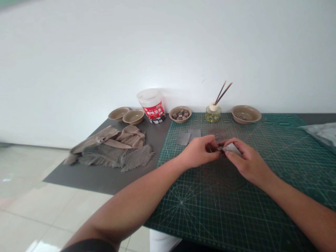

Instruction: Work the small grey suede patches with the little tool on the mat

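Note:
Above the cutting mat, my left hand [201,151] pinches a small dark brown piece, mostly hidden by the fingers. My right hand [245,159] meets it there, with a folded piece of grey sandpaper [232,148] between thumb and fingers against the brown piece. Just beyond the hands lie a grey square sheet [183,138], a second grey sheet [194,133] partly under it, and a brown sheet [217,133].
Along the wall stand two bowls [133,116], a red-labelled plastic tub [154,112], a bowl of small brown chunks [180,114], a reed diffuser [213,113] and another bowl [246,115]. Crumpled cloths [112,155] lie left; a plastic bag [321,133] lies right. The green cutting mat [199,210] covers the table's right.

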The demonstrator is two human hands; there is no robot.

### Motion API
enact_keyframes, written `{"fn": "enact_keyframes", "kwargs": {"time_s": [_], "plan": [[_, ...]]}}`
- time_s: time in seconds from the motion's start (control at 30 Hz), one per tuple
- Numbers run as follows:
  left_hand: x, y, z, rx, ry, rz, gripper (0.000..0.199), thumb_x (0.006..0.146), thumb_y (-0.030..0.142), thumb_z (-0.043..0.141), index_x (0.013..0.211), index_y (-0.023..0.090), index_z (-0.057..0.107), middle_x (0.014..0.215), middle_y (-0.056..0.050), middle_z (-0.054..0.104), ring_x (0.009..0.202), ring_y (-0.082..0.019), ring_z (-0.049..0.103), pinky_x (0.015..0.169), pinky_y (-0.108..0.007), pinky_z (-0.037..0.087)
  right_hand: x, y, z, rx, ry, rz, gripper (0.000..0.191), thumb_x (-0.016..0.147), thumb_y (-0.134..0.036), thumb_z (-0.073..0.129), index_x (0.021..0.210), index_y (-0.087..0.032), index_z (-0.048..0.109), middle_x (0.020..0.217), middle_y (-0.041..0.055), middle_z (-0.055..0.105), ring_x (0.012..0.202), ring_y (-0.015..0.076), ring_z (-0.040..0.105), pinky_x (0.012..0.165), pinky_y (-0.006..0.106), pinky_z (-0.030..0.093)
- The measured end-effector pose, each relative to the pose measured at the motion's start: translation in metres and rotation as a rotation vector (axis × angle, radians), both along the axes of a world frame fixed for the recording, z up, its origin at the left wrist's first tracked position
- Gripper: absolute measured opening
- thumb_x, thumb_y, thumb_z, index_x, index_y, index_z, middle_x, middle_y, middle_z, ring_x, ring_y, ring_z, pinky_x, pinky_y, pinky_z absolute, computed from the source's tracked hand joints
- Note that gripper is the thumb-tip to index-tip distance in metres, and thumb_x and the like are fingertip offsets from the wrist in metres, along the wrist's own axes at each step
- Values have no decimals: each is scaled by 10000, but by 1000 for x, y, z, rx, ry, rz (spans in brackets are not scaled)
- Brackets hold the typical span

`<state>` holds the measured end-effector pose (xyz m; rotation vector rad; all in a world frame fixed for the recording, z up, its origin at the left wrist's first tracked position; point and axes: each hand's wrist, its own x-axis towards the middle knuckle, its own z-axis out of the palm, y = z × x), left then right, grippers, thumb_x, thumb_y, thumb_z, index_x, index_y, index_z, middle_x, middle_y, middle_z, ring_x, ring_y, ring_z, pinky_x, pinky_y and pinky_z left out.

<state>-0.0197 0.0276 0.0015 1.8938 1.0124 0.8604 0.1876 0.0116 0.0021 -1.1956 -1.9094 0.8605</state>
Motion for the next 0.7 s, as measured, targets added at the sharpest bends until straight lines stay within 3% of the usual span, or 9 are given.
{"fn": "enact_keyframes", "kwargs": {"time_s": [0.2, 0.3, 0.43, 0.7], "plan": [[-3, 3, 0, -56, -7, -45, 236, 820, 375, 727, 865, 162, 635, 758, 4, 645, 686, -124, 584, 619, -242, 435, 0, 0, -1, -7, -74, -26, 177, 880, -330, 627, 1031, -238, 641, 970, 17, 710, 856, 214, 647, 749, 332, 477], [-4, 4, 2, -64, -11, -64, 213, 810, 343, 736, 874, 166, 635, 762, 9, 639, 700, -127, 589, 623, -242, 436, 1, 0, -1, -3, -77, -27, 252, 882, -421, 657, 1051, -234, 659, 1003, 38, 726, 893, 236, 667, 744, 337, 498], [-4, 5, 3, -79, -13, -79, 221, 798, 333, 751, 887, 168, 634, 772, 7, 648, 703, -129, 597, 628, -245, 448, 3, 0, 1, -21, -90, -40, 302, 869, -490, 675, 1018, -228, 695, 923, 34, 744, 804, 230, 685, 681, 328, 510], [-2, 6, 0, -166, -109, -96, 324, 745, 343, 818, 938, 151, 642, 788, -13, 680, 704, -128, 627, 641, -250, 487, 6, -1, 4, 97, -37, -65, 172, 838, -362, 709, 974, -264, 748, 1129, 31, 741, 1045, 254, 684, 945, 394, 516]]}}
